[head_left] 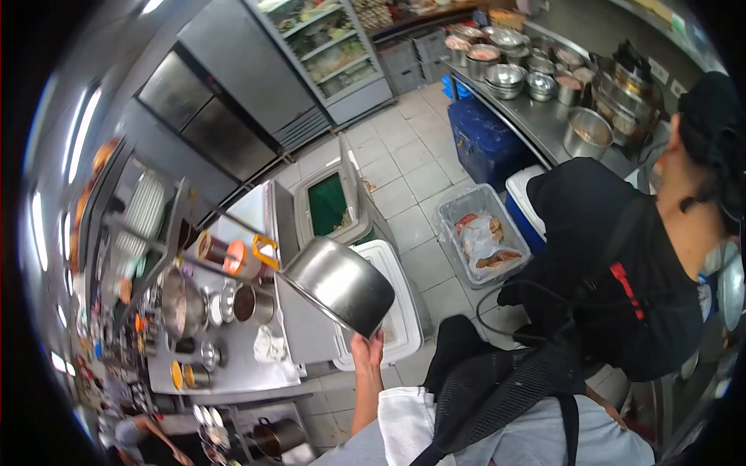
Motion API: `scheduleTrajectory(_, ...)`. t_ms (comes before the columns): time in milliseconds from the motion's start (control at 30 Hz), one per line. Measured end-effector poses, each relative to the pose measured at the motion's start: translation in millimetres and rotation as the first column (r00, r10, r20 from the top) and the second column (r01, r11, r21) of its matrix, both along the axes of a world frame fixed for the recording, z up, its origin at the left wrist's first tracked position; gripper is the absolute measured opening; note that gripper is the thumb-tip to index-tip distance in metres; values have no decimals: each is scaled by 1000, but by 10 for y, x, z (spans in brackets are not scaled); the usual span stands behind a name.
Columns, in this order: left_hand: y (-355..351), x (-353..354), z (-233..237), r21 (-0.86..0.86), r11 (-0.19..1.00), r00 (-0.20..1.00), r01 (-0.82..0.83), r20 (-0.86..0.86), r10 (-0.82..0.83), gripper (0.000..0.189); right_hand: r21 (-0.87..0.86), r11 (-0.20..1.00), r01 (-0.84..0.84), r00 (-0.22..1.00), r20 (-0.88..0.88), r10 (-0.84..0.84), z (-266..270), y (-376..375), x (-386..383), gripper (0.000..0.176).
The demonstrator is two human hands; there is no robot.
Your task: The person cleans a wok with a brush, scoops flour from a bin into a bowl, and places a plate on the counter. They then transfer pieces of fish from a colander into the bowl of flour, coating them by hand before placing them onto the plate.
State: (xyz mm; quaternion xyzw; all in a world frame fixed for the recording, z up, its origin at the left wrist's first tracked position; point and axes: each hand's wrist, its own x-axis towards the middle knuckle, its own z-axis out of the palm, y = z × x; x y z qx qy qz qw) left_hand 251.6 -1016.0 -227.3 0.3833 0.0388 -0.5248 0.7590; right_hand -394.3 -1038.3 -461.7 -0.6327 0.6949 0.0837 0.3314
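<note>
My left hand [368, 351] is closed on the lower edge of a large stainless steel pot [342, 286]. The pot is tilted on its side, its mouth turned toward the left and its inside hidden from me. Beneath and beside it stands a bin with a white rim [412, 326], partly covered by the pot. Just beyond is a grey bin [353, 198] with its lid raised and a green interior. My right hand does not show; only a sliver of skin appears at the lower right, beside my body.
A steel counter [241, 377] with pans and containers lies on the left. To the right, a co-worker in black [598, 256] bends close to me. A clear tub [513, 260] holding food sits on the tiled floor. Several metal bowls [505, 75] crowd the far table.
</note>
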Motion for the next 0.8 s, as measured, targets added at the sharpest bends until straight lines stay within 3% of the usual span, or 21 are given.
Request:
scheduleTrajectory(33,-351,151,-11,-32,999,1000,28,-3,-29,25,-36,997,68,998,13,-67,0,-154,159,23)
scheduleTrajectory(100,-1182,186,350,15,992,989,-122,-77,123,29,-87,977,197,980,31,-195,-12,-345,439,23)
scheduleTrajectory(200,-2204,790,88,-142,980,982,140,-103,-155,33,-126,919,374,927,18,-375,137,-617,820,23)
scheduleTrajectory(367,-3886,1007,344,-203,883,896,422,-54,-440,38,-157,805,572,815,-7,-580,581,-940,1233,22)
scheduleTrajectory(400,-4172,998,296,-195,901,915,388,-30,-401,37,-163,785,598,795,-8,-607,656,-957,1303,22)
scheduleTrajectory(533,-4908,598,565,-269,845,864,462,-77,-497,34,-194,724,662,736,-14,-677,745,-1115,1417,22)
scheduleTrajectory(700,-5699,569,309,-303,829,853,471,-83,-515,37,-226,666,711,681,-16,-732,825,-1321,1511,22)
scheduleTrajectory(800,-6303,782,183,-241,886,888,395,-147,-436,36,-252,636,729,651,-28,-758,930,-1545,1596,22)
